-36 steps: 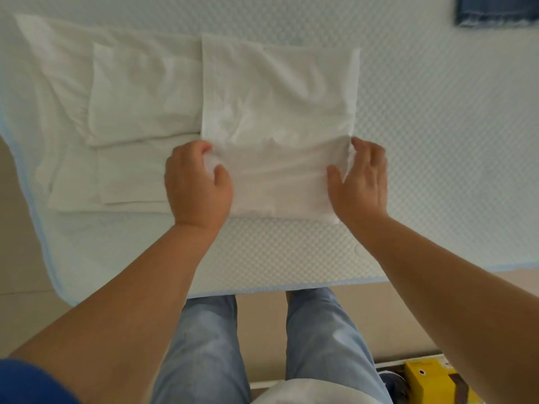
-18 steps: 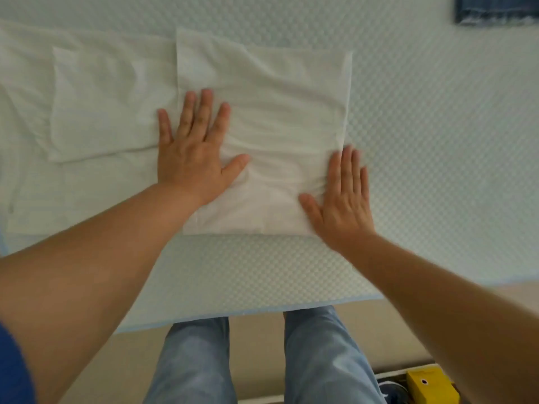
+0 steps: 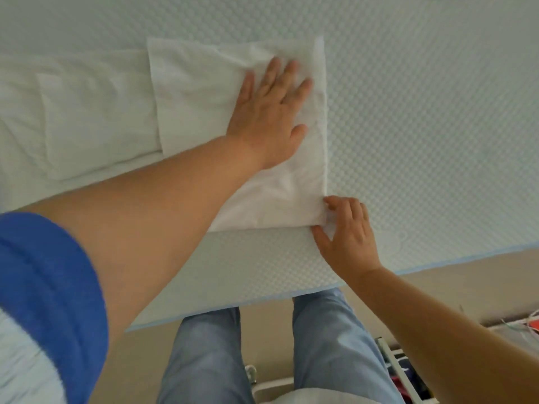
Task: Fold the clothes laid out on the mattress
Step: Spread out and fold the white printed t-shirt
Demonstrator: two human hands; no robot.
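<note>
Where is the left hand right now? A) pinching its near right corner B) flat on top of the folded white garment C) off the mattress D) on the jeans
B: the left hand lies flat, fingers spread, on the folded white garment; the right hand is the one at the near right corner.

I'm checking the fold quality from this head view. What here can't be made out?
- White folded garment: near-left corner hidden under the left forearm.
- Flat left hand: covers the creases beneath it.
- Right hand: hides the near-right corner it pinches.
- White cloth beneath: cut off by the left frame edge.
</note>
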